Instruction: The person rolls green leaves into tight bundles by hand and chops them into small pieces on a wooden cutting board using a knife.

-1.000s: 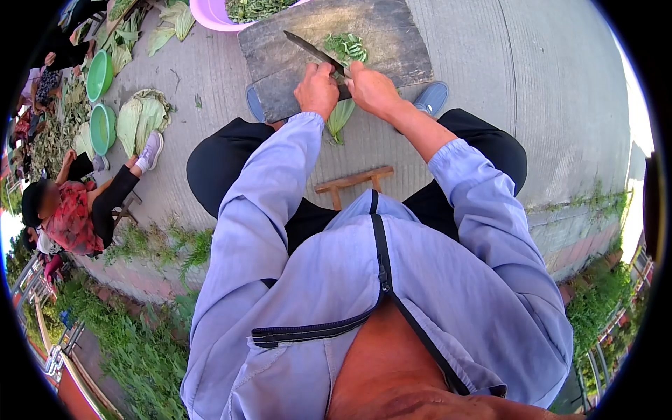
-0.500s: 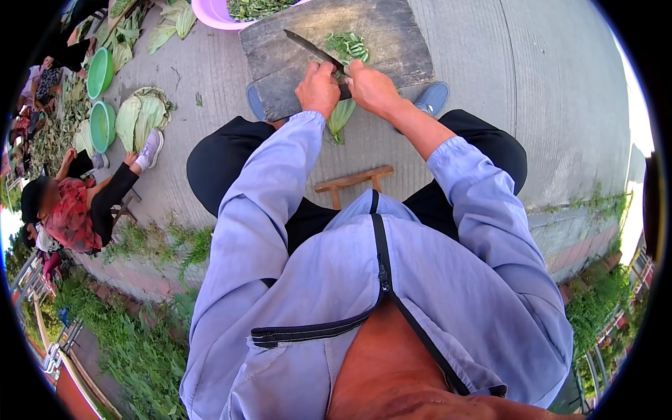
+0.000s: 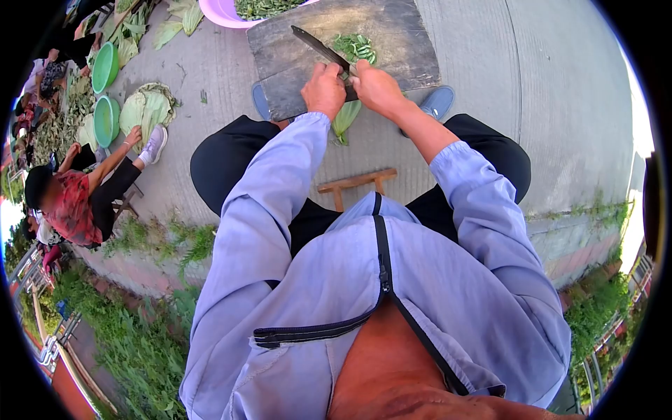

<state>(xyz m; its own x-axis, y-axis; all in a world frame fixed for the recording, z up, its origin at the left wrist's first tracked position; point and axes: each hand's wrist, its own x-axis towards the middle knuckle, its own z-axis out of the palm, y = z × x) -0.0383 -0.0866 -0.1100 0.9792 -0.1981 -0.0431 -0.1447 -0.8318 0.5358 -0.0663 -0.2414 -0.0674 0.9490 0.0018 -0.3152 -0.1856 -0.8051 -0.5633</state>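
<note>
A dark-bladed knife [image 3: 318, 43] slants over the worn wooden board [image 3: 280, 66], its tip toward the upper left. My right hand [image 3: 376, 89] is closed round the handle end, which the fingers mostly hide. Close beside it, my left hand [image 3: 324, 91] has its fingers curled on a bunch of green leaves; the grip itself is partly hidden. The broad end of a green leaf [image 3: 345, 120] hangs below the hands past the board's near edge. Just beyond my right hand lies a small pile of chopped greens [image 3: 355, 47] on the board.
A pink basin [image 3: 227, 15] of cut greens stands beyond the board. On the left are green basins [image 3: 106, 120], large leaves [image 3: 148, 108] and a seated person [image 3: 73, 213] reaching toward the leaves. A wooden stool [image 3: 357, 180] is between my legs.
The view has shifted slightly, so the board and hands appear a little lower and to the right. My grip looks the same. The seated person has stretched an arm toward the leaves.
</note>
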